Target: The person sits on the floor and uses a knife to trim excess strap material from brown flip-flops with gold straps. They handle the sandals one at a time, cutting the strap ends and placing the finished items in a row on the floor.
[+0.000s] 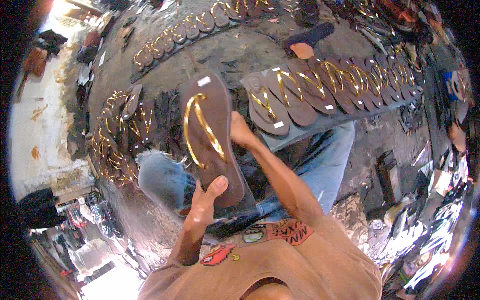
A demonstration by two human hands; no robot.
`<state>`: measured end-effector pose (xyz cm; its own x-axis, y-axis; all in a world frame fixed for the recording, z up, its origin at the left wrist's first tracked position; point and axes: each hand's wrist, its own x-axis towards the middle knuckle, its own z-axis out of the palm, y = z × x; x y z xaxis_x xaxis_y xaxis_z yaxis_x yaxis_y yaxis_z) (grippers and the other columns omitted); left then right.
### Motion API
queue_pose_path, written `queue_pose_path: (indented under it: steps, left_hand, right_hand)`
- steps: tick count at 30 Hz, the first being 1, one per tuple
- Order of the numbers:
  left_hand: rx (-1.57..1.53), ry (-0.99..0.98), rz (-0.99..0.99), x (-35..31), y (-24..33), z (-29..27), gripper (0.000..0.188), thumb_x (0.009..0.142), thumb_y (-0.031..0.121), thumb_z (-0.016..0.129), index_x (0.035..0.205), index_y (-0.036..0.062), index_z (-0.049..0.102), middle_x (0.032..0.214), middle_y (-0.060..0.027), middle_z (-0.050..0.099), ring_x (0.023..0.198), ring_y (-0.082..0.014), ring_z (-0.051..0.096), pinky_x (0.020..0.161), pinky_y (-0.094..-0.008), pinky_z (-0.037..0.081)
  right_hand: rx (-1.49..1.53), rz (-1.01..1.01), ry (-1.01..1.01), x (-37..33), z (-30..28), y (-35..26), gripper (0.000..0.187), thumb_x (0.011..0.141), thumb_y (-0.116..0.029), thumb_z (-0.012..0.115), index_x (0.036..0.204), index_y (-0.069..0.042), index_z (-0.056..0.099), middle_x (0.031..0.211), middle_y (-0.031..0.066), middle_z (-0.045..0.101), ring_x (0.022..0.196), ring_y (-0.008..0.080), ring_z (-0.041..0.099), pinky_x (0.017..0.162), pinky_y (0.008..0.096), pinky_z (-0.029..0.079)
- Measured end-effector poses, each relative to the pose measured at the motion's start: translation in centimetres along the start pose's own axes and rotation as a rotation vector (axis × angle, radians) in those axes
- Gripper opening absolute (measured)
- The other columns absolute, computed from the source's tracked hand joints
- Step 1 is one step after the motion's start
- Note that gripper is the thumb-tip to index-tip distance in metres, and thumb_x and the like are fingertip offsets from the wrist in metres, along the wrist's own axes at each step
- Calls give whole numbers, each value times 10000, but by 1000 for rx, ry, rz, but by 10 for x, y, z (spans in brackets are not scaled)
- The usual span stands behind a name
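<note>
A single brown, flat-soled thong sandal with a glossy gold V-shaped strap (206, 150) hangs in your hands above your lap, toe pointing away from you, just off the left end of a long grey board (285, 142). Your left hand (204, 200) pinches the heel: the thumb presses flat on the top face, while the fingers pass beneath, out of sight, leaving only the sole's thickness between. Your right hand (241, 132) meets the sole's right edge partway up; its fingers disappear behind, so how far they open, or how firmly they grip, cannot be told.

Beside you, a row of similar brown sandals (345, 95) overlaps along the board toward its right end, a heap of gold-strapped sandals (117, 135) sits by your blue denim left knee (160, 172), and another sandal row (195, 30) runs farther off.

The sandal looks light, its sole likely firm yet bendable, hard to break. The shiny strap probably slides under the fingers and may scuff, making it a poor handle. The safer holds appear to be the bare heel, where your thumb rests, and the sole's side edges, well clear of the small white label (204, 81) at the toe.
</note>
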<state>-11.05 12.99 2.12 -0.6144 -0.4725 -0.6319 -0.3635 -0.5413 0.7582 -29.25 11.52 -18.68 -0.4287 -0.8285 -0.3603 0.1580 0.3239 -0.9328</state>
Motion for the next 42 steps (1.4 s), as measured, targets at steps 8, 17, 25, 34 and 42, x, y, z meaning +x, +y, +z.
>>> queue_pose_path:
  steps: [8, 17, 25, 34, 42]
  left_hand:
    - [579, -51, 356, -13, -20, -7, 440, 931, 184, 698, 1286, -36, 559, 1125, -97, 686, 1018, -185, 649, 924, -343, 524]
    - [-134, 52, 338, -27, 83, -33, 418, 863, 246, 820, 1123, -20, 629, 970, -109, 718, 812, -196, 707, 795, -364, 598]
    - [-204, 107, 244, -45, 20, -48, 585, 851, 306, 832, 1278, 0, 575, 1132, -115, 686, 977, -211, 692, 864, -369, 592]
    - [-138, 15, 123, -30, 30, -43, 415, 926, 249, 752, 1231, -2, 622, 1089, -93, 718, 948, -186, 701, 834, -334, 586]
    - [237, -31, 79, -21, 48, -42, 365, 927, 255, 759, 1172, 2, 660, 1040, -37, 719, 935, -120, 662, 846, -289, 540]
  right_hand:
    - [159, -439, 367, -140, -40, -164, 444, 972, -445, 656, 1001, -6, 718, 802, 59, 705, 736, 119, 612, 687, 337, 502]
    - [224, -257, 345, -224, -8, -137, 300, 1015, -294, 574, 1163, -46, 656, 678, 29, 571, 605, 85, 509, 556, 279, 436]
    - [-222, -189, 71, -319, -8, -50, 451, 1064, -426, 424, 1057, -20, 621, 591, 62, 499, 531, 162, 514, 518, 331, 416]
    - [-464, 45, -13, -324, -33, -44, 384, 993, -435, 550, 1035, -56, 592, 767, 261, 629, 782, 504, 629, 650, 542, 479]
    - [-633, -112, -174, -194, -42, -124, 402, 1025, -455, 493, 1005, -61, 568, 755, 237, 641, 758, 486, 627, 634, 567, 452]
